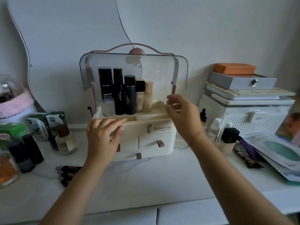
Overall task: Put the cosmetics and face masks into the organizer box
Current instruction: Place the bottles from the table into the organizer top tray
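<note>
I see the organizer box [146,133] on the tabletop [146,184], bottles inside; face masks [279,151] lie right. My left hand [103,135] rests spread on its front, right hand [180,114] hovers, fingers loose, empty.

both arms extended forward, left hand [103,135] palm down — fingers spread, right hand [181,114] raised, fingers loosely curled

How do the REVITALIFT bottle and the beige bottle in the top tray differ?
The REVITALIFT bottle is black with a clear base and white lettering; the beige bottle is pale all over. The REVITALIFT bottle is taller and stands at the row's left end, the beige bottle at its right end. Both stand upright in the organizer box.
</note>
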Available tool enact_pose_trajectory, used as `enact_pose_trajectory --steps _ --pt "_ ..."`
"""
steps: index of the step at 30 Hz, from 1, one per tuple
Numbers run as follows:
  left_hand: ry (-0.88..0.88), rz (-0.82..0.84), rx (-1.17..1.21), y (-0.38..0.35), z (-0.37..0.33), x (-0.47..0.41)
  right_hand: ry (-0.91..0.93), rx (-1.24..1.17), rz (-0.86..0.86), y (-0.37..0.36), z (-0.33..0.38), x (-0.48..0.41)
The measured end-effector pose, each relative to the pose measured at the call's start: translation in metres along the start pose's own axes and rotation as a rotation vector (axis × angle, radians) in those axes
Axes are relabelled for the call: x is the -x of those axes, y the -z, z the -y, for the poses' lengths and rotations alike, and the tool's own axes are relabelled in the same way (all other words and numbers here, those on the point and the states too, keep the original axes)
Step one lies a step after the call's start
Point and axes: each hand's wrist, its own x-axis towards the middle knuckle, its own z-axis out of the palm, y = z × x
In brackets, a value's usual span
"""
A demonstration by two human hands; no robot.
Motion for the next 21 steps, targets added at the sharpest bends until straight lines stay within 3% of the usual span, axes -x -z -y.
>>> enact_pose_trajectory --steps 2,5,8,12,17,21 --pt "-0.009 -0.005 -0.005 -0.001 0.001 -0.001 -0.007 -0.021 -0.306 0.029 -0.029 0.041" --pt "-0.022 -0.008 -0.017 -0.003 0.002 0.0 -0.276 0.094 -0.612 0.064 -0.087 0.08" --pt "-0.016 -0.015 -0.014 -0.004 0.002 0.001 -0.49 0.174 -0.558 0.081 -0.133 0.091" --pt "-0.02 -0.011 -0.006 -0.005 0.0 0.001 -0.609 0.087 -0.405 0.086 -0.155 0.087" --pt "0.01 0.009 -0.014 -0.004 -0.002 0.001 -0.608 0.179 -0.345 0.084 -0.147 0.081" --pt "0.012 0.014 -0.003 -0.002 -0.005 0.001 -0.411 0.172 -0.403 0.076 -0.112 0.092"
